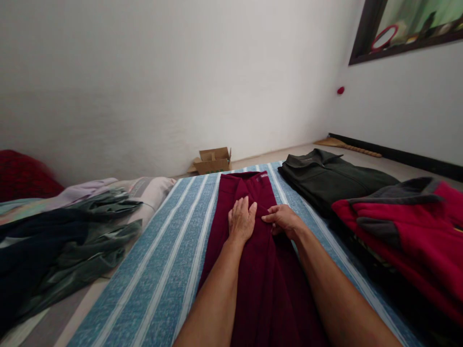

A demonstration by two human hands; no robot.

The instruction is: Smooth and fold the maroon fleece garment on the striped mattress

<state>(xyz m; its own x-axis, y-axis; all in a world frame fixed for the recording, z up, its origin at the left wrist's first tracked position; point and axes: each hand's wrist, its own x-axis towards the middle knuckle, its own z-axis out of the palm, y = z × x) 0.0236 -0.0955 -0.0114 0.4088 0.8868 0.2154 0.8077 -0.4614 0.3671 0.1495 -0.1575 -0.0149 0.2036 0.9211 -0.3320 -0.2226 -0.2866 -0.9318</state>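
Observation:
A dark maroon garment (249, 193) lies lengthwise on a blue and white striped sheet (170, 270), folded narrow, its waistband end pointing away from me. My left hand (241, 219) rests flat on the cloth, fingers together. Beside it, my right hand (284, 219) pinches a fold of the same maroon fabric between thumb and fingers. Both forearms reach over the near part of the garment.
A dark green jacket (331, 176) lies flat at the right, with a red and grey fleece (408, 219) nearer. A heap of dark and pale clothes (68, 231) fills the left. A small cardboard box (213, 160) sits on the floor by the wall.

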